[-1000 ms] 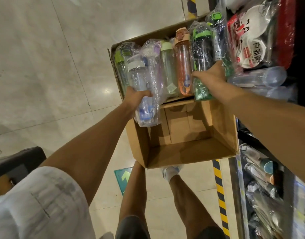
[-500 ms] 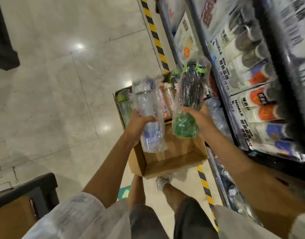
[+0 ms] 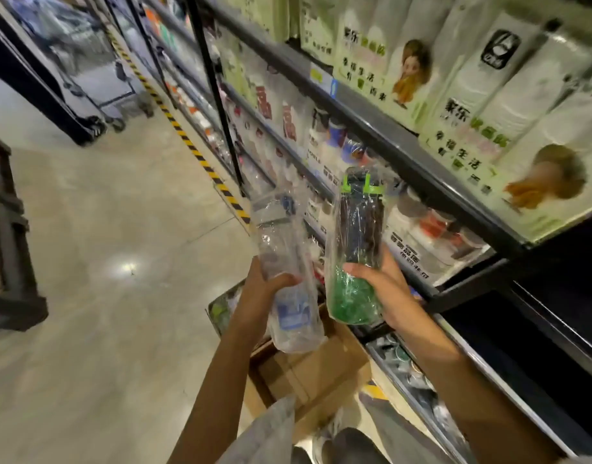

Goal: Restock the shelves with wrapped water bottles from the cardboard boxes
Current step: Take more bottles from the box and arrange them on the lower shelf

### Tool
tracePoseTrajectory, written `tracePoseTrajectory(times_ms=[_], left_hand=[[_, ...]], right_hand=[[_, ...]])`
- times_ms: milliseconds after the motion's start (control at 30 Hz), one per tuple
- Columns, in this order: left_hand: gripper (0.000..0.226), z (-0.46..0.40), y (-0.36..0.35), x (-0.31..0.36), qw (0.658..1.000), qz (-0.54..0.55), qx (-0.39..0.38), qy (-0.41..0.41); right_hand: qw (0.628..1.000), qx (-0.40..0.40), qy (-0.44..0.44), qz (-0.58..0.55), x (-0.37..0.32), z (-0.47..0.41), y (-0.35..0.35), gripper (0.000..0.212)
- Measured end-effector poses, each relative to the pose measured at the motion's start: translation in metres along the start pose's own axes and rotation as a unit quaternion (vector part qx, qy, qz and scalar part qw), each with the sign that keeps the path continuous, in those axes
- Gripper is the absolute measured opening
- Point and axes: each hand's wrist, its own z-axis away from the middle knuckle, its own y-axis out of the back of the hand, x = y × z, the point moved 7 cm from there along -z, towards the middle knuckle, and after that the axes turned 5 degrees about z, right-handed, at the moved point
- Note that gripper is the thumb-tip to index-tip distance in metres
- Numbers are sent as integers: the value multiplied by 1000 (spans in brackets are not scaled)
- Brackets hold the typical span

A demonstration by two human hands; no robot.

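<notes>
My left hand (image 3: 261, 289) grips a clear wrapped water bottle (image 3: 284, 269) with a blue label, held upright. My right hand (image 3: 385, 283) grips a dark wrapped water bottle (image 3: 358, 242) with a green base and green lid clips, also upright. Both bottles are raised above the open cardboard box (image 3: 308, 376) on the floor below my arms. A few wrapped bottles show at the box's far end, mostly hidden behind my left arm. The shelves (image 3: 405, 152) stand just right of the bottles, stocked with boxed and wrapped bottles.
Green and white product boxes (image 3: 488, 105) fill the upper shelf. A yellow-black striped line (image 3: 187, 139) runs along the shelf base on the tiled floor. A dark fixture (image 3: 6, 236) stands at the left edge, and a wheeled rack (image 3: 87, 82) sits farther down the aisle.
Both hands have lifted their bottles out of the box and up toward the shelf, and my view has swung upward from the box to the shelves.
</notes>
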Motion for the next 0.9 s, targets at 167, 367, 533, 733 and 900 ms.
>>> tracePoseTrajectory(times_ms=[167,367,533,733,900], left_hand=[[71,54,-47,39,994,-6,-101,-39],[90,118,-110,50,971,-30,-233,-40],[102,175,-174,33,939,-49,-339,-17],[92,260,-259,20,905,-87,-414,-30],[71,351,-327,3,866,-111,-485,-49]], right_hand=[[995,92,38,-26,-35,94,38,138],[972,210,88,-51,-52,213,76,134],[942,307,133,-33,-50,308,117,96],[905,395,153,-42,-41,421,182,91],[876,450,164,-52,-23,515,233,88]])
